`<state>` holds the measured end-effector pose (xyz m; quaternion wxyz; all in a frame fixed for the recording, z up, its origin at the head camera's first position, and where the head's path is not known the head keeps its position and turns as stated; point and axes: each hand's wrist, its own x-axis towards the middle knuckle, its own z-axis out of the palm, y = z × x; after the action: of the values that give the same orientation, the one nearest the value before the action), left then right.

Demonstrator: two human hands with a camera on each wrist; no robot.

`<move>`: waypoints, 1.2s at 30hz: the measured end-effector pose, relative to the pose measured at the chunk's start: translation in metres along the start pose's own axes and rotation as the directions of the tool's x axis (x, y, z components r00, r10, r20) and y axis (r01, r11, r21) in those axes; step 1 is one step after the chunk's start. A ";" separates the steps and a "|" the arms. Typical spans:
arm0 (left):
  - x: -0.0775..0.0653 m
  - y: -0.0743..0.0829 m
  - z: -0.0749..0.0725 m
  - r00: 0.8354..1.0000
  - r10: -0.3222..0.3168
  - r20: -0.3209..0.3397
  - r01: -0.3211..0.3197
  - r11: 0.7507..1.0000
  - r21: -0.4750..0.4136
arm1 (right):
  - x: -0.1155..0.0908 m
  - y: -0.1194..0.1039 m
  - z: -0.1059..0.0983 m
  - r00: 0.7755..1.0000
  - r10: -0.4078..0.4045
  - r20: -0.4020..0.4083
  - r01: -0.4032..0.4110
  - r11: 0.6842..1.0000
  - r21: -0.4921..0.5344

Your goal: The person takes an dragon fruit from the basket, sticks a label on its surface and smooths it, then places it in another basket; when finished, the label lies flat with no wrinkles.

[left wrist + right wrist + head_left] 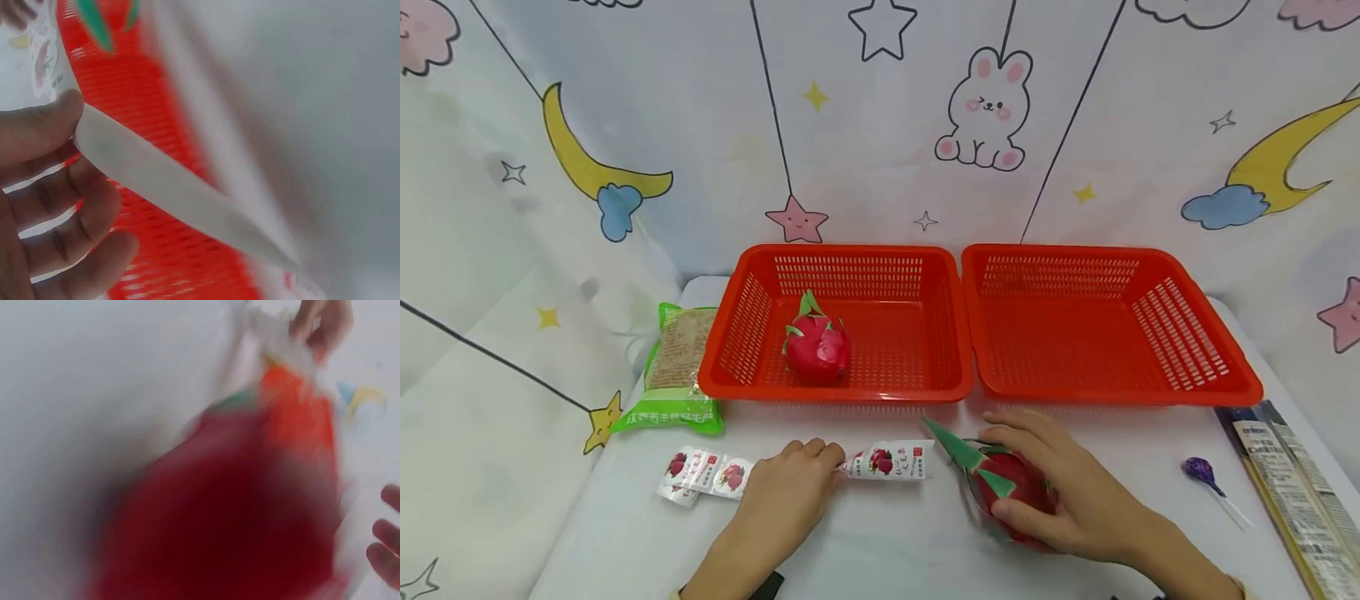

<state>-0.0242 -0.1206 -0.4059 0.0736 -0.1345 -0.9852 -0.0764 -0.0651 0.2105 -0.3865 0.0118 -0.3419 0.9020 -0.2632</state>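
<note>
My left hand [797, 492] pinches a strip of white labels [891, 461] printed with dragon fruit. In the left wrist view the strip's plain back [162, 178] runs down from the thumb and fingertips. My right hand [1075, 496] spreads over a red dragon fruit [1018, 479] with green leaf tips, low at the table, its thumb across the front. The right wrist view has this fruit [231, 519] large and blurred, with the right fingers [387, 534] apart from it. A second dragon fruit [817, 348] sits in the left red basket [842, 393].
Beside the left basket stands the right red basket [1120, 396]. A green-edged packet [681, 354] lies at the left. On the right are a purple-wrapped lollipop [1201, 471] and a long printed package [1292, 492]. A patterned curtain [880, 150] hangs behind.
</note>
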 end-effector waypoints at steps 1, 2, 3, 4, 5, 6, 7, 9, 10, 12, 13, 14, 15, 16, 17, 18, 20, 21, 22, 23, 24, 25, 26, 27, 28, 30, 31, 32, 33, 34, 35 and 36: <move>0.000 0.001 -0.005 1.000 0.005 -0.026 -0.005 1.000 -0.006 | 0.008 -0.007 -0.004 1.000 -0.029 -0.010 0.029 0.999 0.029; 0.000 0.002 -0.009 0.999 0.014 -0.051 -0.015 1.000 -0.013 | 0.016 -0.014 -0.008 0.999 -0.050 -0.017 0.050 0.998 0.043; -0.001 0.004 -0.013 0.997 0.027 -0.073 -0.028 0.999 -0.021 | 0.024 -0.020 -0.010 0.997 -0.072 -0.023 0.073 0.996 0.051; -0.001 0.006 -0.016 0.995 0.043 -0.091 -0.046 0.998 -0.030 | 0.031 -0.026 -0.011 0.996 -0.083 -0.024 0.084 0.994 0.064; -0.001 0.008 -0.018 0.992 0.062 -0.106 -0.066 0.997 -0.040 | 0.038 -0.031 -0.011 0.996 -0.083 -0.018 0.084 0.994 0.075; -0.001 0.011 -0.020 0.990 0.081 -0.120 -0.087 0.995 -0.051 | 0.044 -0.035 -0.009 0.997 -0.075 -0.005 0.075 0.993 0.087; -0.002 0.013 -0.021 0.986 0.096 -0.133 -0.105 0.993 -0.060 | 0.049 -0.039 -0.007 0.998 -0.070 0.011 0.068 0.993 0.096; -0.002 0.017 -0.022 0.983 0.117 -0.144 -0.129 0.989 -0.074 | 0.056 -0.041 -0.002 0.997 -0.069 0.046 0.063 0.990 0.130; -0.002 0.018 -0.022 0.981 0.125 -0.150 -0.138 0.987 -0.077 | 0.058 -0.041 0.001 0.996 -0.071 0.059 0.062 0.987 0.151; -0.002 0.019 -0.022 0.978 0.134 -0.159 -0.148 0.985 -0.086 | 0.060 -0.041 0.006 0.994 -0.084 0.077 0.067 0.977 0.203; -0.002 0.019 -0.023 0.978 0.136 -0.158 -0.152 0.984 -0.091 | 0.061 -0.041 0.008 0.993 -0.093 0.079 0.073 0.972 0.222; -0.002 0.019 -0.023 0.979 0.138 -0.152 -0.154 0.983 -0.099 | 0.061 -0.040 0.009 0.992 -0.098 0.079 0.077 0.968 0.239; -0.002 0.018 -0.022 0.979 0.142 -0.148 -0.158 0.982 -0.105 | 0.061 -0.040 0.010 0.992 -0.102 0.076 0.080 0.965 0.251; -0.001 0.018 -0.022 0.980 0.144 -0.141 -0.160 0.981 -0.114 | 0.061 -0.041 0.011 0.992 -0.102 0.073 0.080 0.962 0.261; -0.001 0.018 -0.023 0.981 0.144 -0.132 -0.161 0.979 -0.127 | 0.061 -0.041 0.011 0.993 -0.096 0.073 0.073 0.960 0.270; -0.001 0.018 -0.023 0.982 0.142 -0.124 -0.160 0.977 -0.142 | 0.061 -0.041 0.012 0.993 -0.097 0.069 0.075 0.959 0.272; 0.001 0.019 -0.023 0.981 0.143 -0.128 -0.165 0.969 -0.184 | 0.061 -0.041 0.014 0.993 -0.102 0.058 0.082 0.957 0.280; 0.002 0.020 -0.023 0.979 0.150 -0.138 -0.177 0.962 -0.209 | 0.061 -0.041 0.015 0.993 -0.108 0.051 0.089 0.954 0.287; 0.003 0.022 -0.023 0.974 0.163 -0.157 -0.197 0.952 -0.234 | 0.060 -0.041 0.016 0.993 -0.114 0.042 0.096 0.950 0.298; 0.004 0.024 -0.022 0.969 0.177 -0.175 -0.218 0.942 -0.255 | 0.060 -0.041 0.018 0.992 -0.122 0.031 0.106 0.944 0.313; 0.005 0.027 -0.021 0.963 0.189 -0.194 -0.239 0.931 -0.277 | 0.060 -0.041 0.019 0.991 -0.131 0.021 0.117 0.936 0.331; 0.005 0.029 -0.019 0.956 0.202 -0.215 -0.260 0.919 -0.297 | 0.060 -0.040 0.020 0.991 -0.137 0.011 0.124 0.928 0.350; 0.006 0.030 -0.018 0.950 0.210 -0.230 -0.277 0.907 -0.319 | 0.060 -0.040 0.021 0.990 -0.140 0.002 0.130 0.920 0.369; 0.006 0.032 -0.016 0.947 0.213 -0.242 -0.288 0.896 -0.337 | 0.060 -0.041 0.021 0.990 -0.140 -0.004 0.131 0.912 0.389; 0.005 0.033 -0.015 0.945 0.209 -0.251 -0.292 0.887 -0.358 | 0.060 -0.041 0.022 0.990 -0.140 -0.010 0.132 0.904 0.408; 0.005 0.034 -0.012 0.946 0.189 -0.262 -0.286 0.867 -0.409 | 0.060 -0.042 0.023 0.991 -0.133 -0.020 0.129 0.894 0.428; 0.005 0.035 -0.011 0.947 0.177 -0.266 -0.282 0.855 -0.436 | 0.060 -0.042 0.023 0.991 -0.130 -0.026 0.129 0.892 0.433; 0.005 0.035 -0.010 0.950 0.166 -0.266 -0.277 0.841 -0.465 | 0.060 -0.042 0.024 0.992 -0.126 -0.032 0.127 0.891 0.436; 0.005 0.035 -0.009 0.951 0.158 -0.266 -0.275 0.828 -0.489 | 0.060 -0.042 0.024 0.992 -0.120 -0.037 0.124 0.891 0.437; 0.005 0.034 -0.009 0.952 0.152 -0.265 -0.272 0.817 -0.509 | 0.060 -0.043 0.024 0.992 -0.116 -0.045 0.124 0.891 0.436; 0.004 0.034 -0.009 0.954 0.145 -0.262 -0.267 0.808 -0.525 | 0.060 -0.043 0.025 0.992 -0.112 -0.052 0.123 0.892 0.435; 0.004 0.034 -0.009 0.957 0.137 -0.257 -0.260 0.800 -0.541 | 0.060 -0.043 0.025 0.992 -0.111 -0.059 0.126 0.893 0.432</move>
<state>-0.0178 -0.0886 -0.3922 0.1387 -0.2448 -0.8846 -0.3718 -0.0803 0.1344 -0.3776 0.0568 -0.3805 0.7982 -0.4636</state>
